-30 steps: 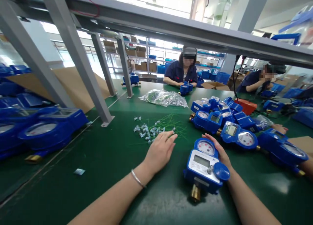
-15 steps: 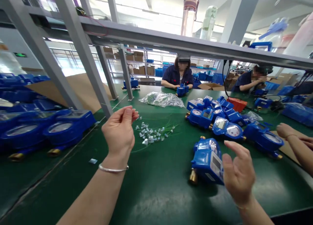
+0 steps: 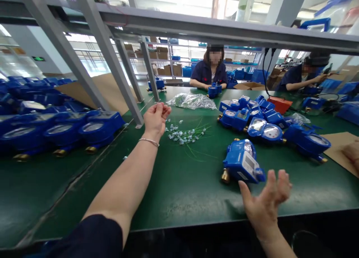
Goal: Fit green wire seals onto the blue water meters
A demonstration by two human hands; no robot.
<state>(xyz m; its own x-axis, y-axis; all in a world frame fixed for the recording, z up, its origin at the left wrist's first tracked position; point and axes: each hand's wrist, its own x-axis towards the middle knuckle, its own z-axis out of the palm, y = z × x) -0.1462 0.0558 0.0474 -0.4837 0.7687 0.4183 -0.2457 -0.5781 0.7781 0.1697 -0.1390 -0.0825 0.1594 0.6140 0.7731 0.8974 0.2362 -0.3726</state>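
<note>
My left hand (image 3: 156, 117) is raised near the shelf post, fingers pinched together; whatever it may hold is too small to make out. Small clear tags with thin green strings (image 3: 185, 135) lie on the table just right of it. My right hand (image 3: 266, 200) is spread, with nothing in its fingers, at the table's front. Just beyond its thumb a blue meter (image 3: 242, 160) with a brass end rests tilted on the table. More blue meters (image 3: 263, 129) are heaped behind that one.
Rows of blue meters (image 3: 95, 127) stand at the left. Grey shelf posts (image 3: 112, 60) rise from the green table (image 3: 179, 194). A clear plastic bag (image 3: 192, 101) lies farther back. Two people sit across the table; another person's hand (image 3: 352, 153) is at the right edge.
The view has shifted, showing more of the table's front edge. My right hand has moved down from the near meter and spread wider. My left hand stays pinched, now farther out over the table.
</note>
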